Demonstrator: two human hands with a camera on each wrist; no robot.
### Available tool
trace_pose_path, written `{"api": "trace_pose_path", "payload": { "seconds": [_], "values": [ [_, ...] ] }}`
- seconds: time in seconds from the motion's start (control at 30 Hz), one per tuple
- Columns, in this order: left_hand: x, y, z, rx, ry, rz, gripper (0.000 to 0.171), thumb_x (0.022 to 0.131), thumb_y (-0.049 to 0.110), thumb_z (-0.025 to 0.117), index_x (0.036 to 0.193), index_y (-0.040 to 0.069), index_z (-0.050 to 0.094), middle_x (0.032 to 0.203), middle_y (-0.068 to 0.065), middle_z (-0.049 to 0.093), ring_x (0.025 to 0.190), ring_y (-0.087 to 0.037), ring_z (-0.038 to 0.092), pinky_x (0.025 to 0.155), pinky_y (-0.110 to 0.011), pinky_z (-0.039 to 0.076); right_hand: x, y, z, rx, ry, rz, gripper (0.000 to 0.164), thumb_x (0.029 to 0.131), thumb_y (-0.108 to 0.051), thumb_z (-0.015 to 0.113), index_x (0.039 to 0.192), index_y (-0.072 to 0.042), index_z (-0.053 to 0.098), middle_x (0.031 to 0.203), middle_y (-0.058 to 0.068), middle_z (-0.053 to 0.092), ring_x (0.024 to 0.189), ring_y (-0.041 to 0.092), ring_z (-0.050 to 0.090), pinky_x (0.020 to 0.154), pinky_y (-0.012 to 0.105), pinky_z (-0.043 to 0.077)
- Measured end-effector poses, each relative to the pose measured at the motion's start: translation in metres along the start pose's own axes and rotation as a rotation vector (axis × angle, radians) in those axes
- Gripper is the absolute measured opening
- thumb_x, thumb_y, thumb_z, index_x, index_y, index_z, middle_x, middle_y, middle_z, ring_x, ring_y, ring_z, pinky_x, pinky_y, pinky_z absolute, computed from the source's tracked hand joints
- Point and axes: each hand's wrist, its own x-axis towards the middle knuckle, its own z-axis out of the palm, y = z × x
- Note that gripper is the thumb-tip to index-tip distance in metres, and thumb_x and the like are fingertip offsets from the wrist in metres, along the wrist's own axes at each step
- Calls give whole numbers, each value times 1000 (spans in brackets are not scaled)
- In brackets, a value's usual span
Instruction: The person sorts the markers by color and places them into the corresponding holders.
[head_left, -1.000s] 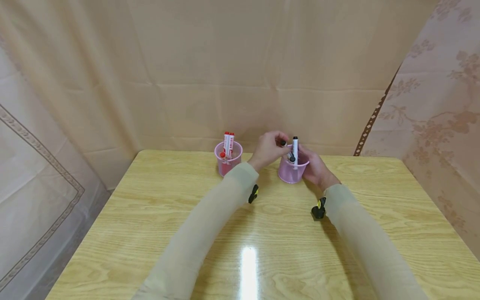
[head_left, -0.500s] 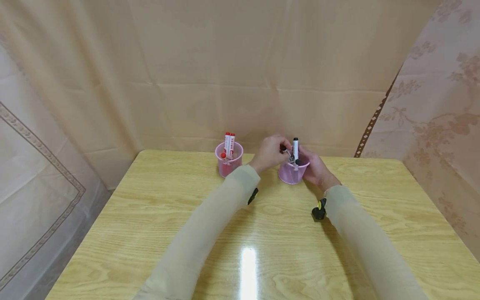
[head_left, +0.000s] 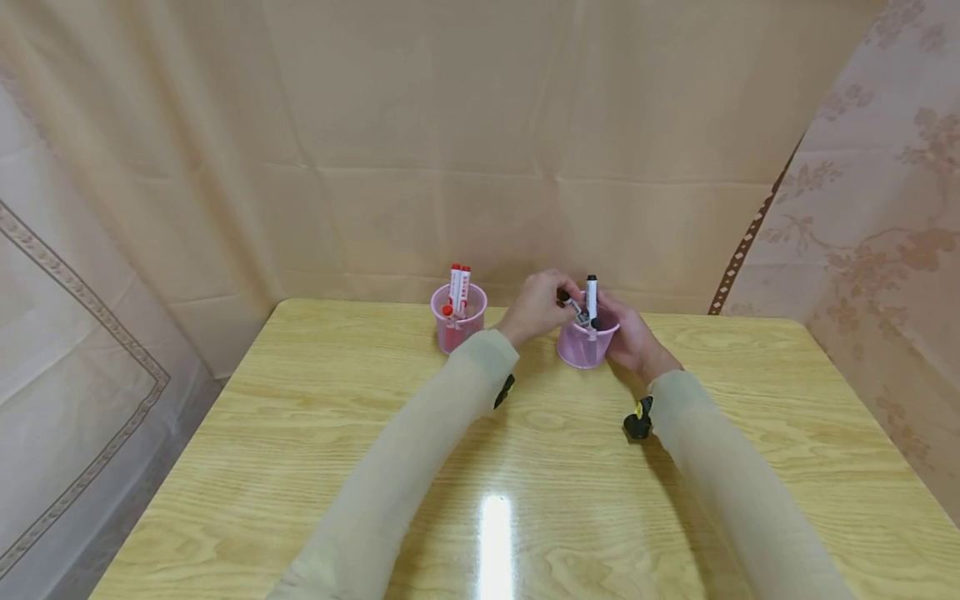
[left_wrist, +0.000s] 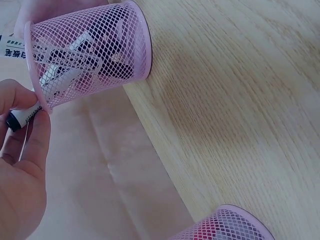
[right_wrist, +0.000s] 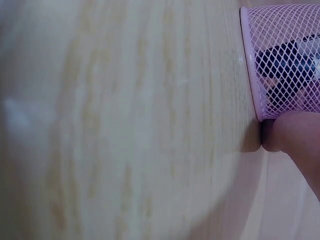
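A pink mesh pen cup (head_left: 583,348) stands near the table's back edge, holding several whiteboard markers. Between thumb and fingers, my left hand (head_left: 538,307) pinches a black-capped whiteboard marker (left_wrist: 21,119) at the cup's rim, its other end slanting inside. Beside it, a second black-capped marker (head_left: 592,298) sticks up well above the rim. My right hand (head_left: 636,340) holds the cup from the right side; its far fingers are hidden behind the mesh. In the right wrist view, a digit of that hand (right_wrist: 295,135) presses against the mesh low down, close to the base.
To the left, a similar pink mesh cup (head_left: 460,333) contains several red-capped markers (head_left: 459,287). Behind the wood-grain table (head_left: 360,433) hangs a beige cloth (head_left: 420,167). A patterned cloth (head_left: 885,250) drapes the right side.
My left hand has moved slightly down, bringing its marker lower into the cup. A black cap inside has shifted right. My right hand keeps its place on the cup.
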Motion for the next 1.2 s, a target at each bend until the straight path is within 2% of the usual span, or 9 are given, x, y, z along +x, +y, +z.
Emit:
{"api": "trace_pose_path", "payload": {
  "seconds": [0.27, 0.57, 0.73, 0.83, 0.93, 1.07, 1.2],
  "values": [
    [0, 1, -3, -2, -2, -24, 17, 77, 2, 72, 94, 6, 70, 94, -1, 59, 87, -17, 59, 71, -15, 46, 5, 1, 2, 9, -3, -14, 32, 104, -32, 35, 113, -17, 61, 110, 1, 61, 100, 16, 54, 91, 34, 39],
    [-2, 2, -4, 19, -10, -92, 17, 78, 6, 73, 94, 9, 69, 91, 2, 65, 76, -10, 57, 66, -18, 46, 3, 3, 5, 6, -26, -8, 34, 105, -32, 31, 114, -17, 60, 109, -1, 62, 102, 15, 53, 92, 34, 38],
    [-1, 3, -6, 39, -21, -91, 21, 79, 7, 71, 99, 10, 68, 90, 4, 65, 76, -10, 57, 65, -20, 46, 5, 0, 3, -1, -27, -4, 34, 105, -30, 31, 114, -15, 60, 110, 0, 61, 102, 16, 53, 92, 35, 37],
    [-1, 2, -6, 63, -46, -95, 29, 80, 7, 71, 108, 10, 65, 97, 2, 66, 80, -11, 59, 68, -20, 47, 6, -3, 2, -81, 24, 15, 36, 104, -34, 33, 112, -15, 62, 108, 1, 61, 102, 18, 53, 92, 36, 35],
    [-3, 2, -7, 84, -86, -118, 38, 82, 11, 70, 119, 10, 60, 110, -1, 66, 85, -11, 60, 70, -20, 48, 5, -5, 3, -198, 138, 59, 37, 102, -41, 39, 111, -16, 64, 110, 1, 60, 102, 19, 51, 93, 37, 33],
    [-4, 2, -7, 92, -133, -160, 46, 86, 15, 68, 130, 12, 53, 122, -3, 61, 87, -12, 60, 67, -21, 49, 0, -11, 5, -328, 260, 105, 49, 97, -50, 43, 125, -11, 56, 126, 8, 52, 113, 22, 46, 102, 41, 29],
    [-5, 1, -9, 117, -187, -193, 52, 89, 20, 64, 137, 14, 45, 125, -4, 58, 87, -13, 59, 67, -24, 49, -6, -20, 6, -511, 258, 102, 64, 99, -52, 36, 141, -3, 38, 142, 18, 41, 127, 32, 39, 107, 50, 26]
  ]
}}
